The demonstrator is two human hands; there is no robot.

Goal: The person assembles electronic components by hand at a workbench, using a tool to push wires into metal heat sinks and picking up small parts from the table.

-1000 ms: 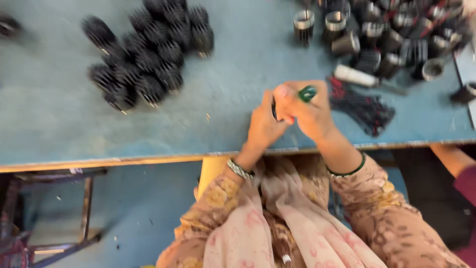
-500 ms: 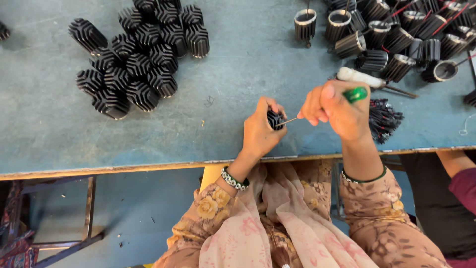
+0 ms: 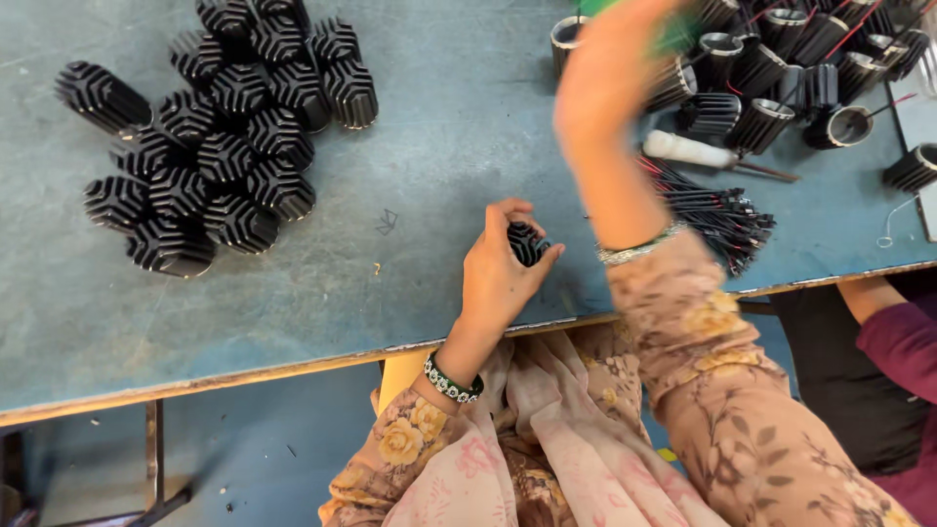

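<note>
A worn blue-green bench (image 3: 439,127) runs across the view, its front edge chipped, with the floor and a metal frame below it.

Far left to centre-left: a cluster of black finned heat sinks (image 3: 215,146), lying close and mostly touching. About sixteen can be counted; the top edge of the frame cuts off some, so the figure is a minimum.

Centre: the left hand (image 3: 498,268) rests at the bench's front edge, fingers curled closed around one finned sink (image 3: 527,242), held just above the surface. A beaded bracelet sits on that wrist.

Right of centre: the right hand (image 3: 605,68) is raised toward the far side of the bench and badly blurred. Something green (image 3: 673,34) shows at its fingers; whether it is gripped cannot be told.

Right: a white-handled tool (image 3: 698,151) lies alone on the bench, touching a bundle of black and red wires (image 3: 717,210); strands are too fine to count. Behind it is a second group of sinks with metal-rimmed open ends (image 3: 771,68), about a dozen in view, some with red leads.

Far right: another person's sleeve (image 3: 898,342) shows below the bench.

Judgement: one sink is in hand being worked. The next move calls for a steady left grip while the right hand comes back to the sink.
</note>
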